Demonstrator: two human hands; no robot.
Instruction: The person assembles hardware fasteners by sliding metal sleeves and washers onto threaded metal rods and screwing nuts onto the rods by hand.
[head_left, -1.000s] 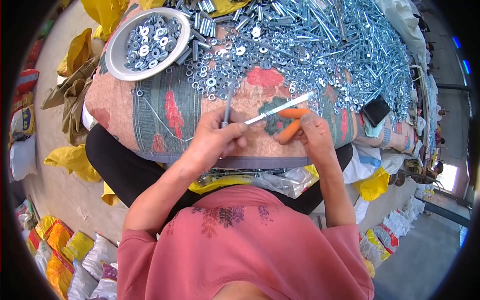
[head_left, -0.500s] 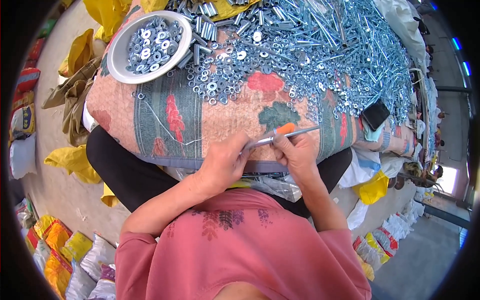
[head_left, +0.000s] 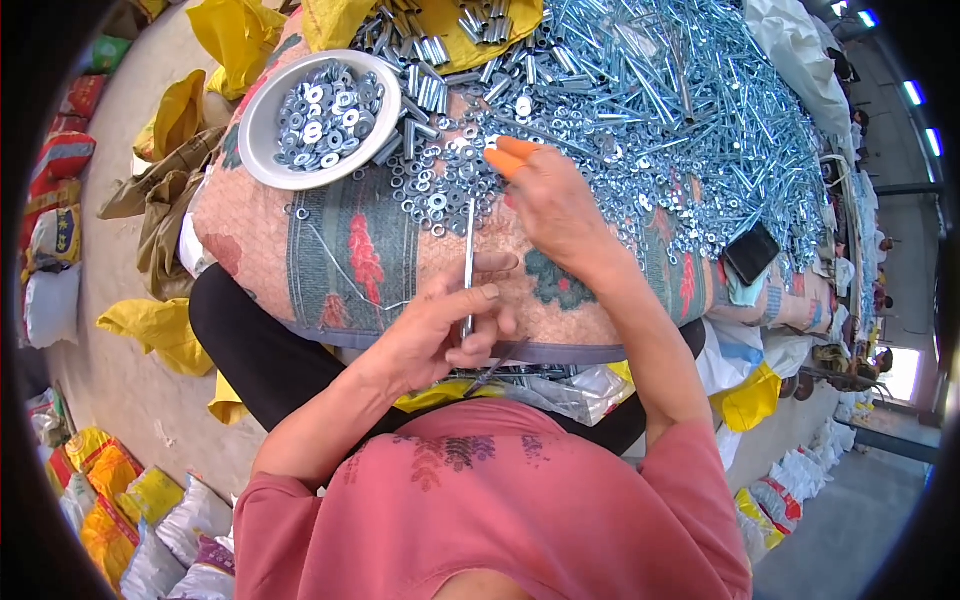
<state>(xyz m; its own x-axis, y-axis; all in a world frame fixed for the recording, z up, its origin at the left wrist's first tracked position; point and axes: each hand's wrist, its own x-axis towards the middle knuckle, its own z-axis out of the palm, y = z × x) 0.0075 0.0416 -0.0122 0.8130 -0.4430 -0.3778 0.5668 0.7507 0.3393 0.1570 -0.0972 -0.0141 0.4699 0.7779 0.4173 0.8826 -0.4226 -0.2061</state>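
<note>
My left hand (head_left: 445,325), closed at the thumb and fingers, holds a slim silver metal rod (head_left: 470,245) that points away from me over the front of the padded cover. My right hand (head_left: 555,205) is stretched forward over the loose washers (head_left: 440,185), with orange covers on two fingertips. Those two fingers are extended and slightly apart at the pile; the thumb is hidden under the hand. A thin dark blurred piece (head_left: 495,368) shows below the left hand, above my lap.
A white bowl (head_left: 252,150) of washers stands at the left. Short metal tubes (head_left: 430,92) lie beside it, and long thin rods (head_left: 740,140) heap at the far right. A dark wallet-like object (head_left: 750,253) rests at the right edge. Filled sacks (head_left: 190,515) line the floor.
My hands were together on a rod; now they are apart. The right hand has moved forward to the washers. The left hand's rod now points away from me instead of rightward.
</note>
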